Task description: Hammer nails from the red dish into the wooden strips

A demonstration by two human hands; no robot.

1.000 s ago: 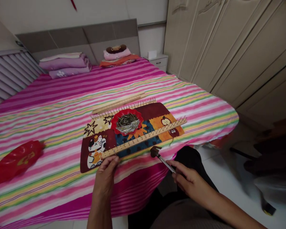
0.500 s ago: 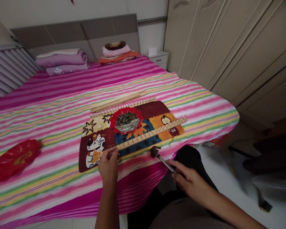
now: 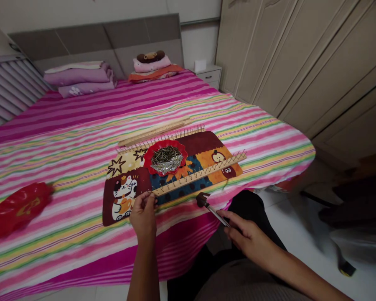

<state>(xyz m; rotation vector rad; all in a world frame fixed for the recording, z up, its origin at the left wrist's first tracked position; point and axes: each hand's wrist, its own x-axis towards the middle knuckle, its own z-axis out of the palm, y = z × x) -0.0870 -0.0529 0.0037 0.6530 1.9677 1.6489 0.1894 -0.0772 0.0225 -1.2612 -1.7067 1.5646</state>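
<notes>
My left hand [image 3: 146,209] is closed in a pinch at the near left end of a wooden strip [image 3: 188,179], which has a row of nails standing up along it. Whether a nail sits between those fingertips I cannot tell. My right hand [image 3: 242,232] grips the handle of a small hammer [image 3: 203,200]; its dark head is just in front of the strip, apart from it. Behind the strip, a red scalloped bowl [image 3: 147,161] full of loose nails [image 3: 166,159] rests on a patterned mat [image 3: 200,144] with cartoon pictures.
A second nailed strip [image 3: 163,138] lies along the mat's far edge, with bare wooden strips [image 3: 156,130] behind it. To the left, a red plastic tray [image 3: 19,209] is on the striped bed [image 3: 81,167]. Folded bedding [image 3: 81,77] is by the headboard; wardrobes [image 3: 288,54] stand right.
The view has shifted slightly. Both hands, the hammer and the strip stay in nearly the same places.
</notes>
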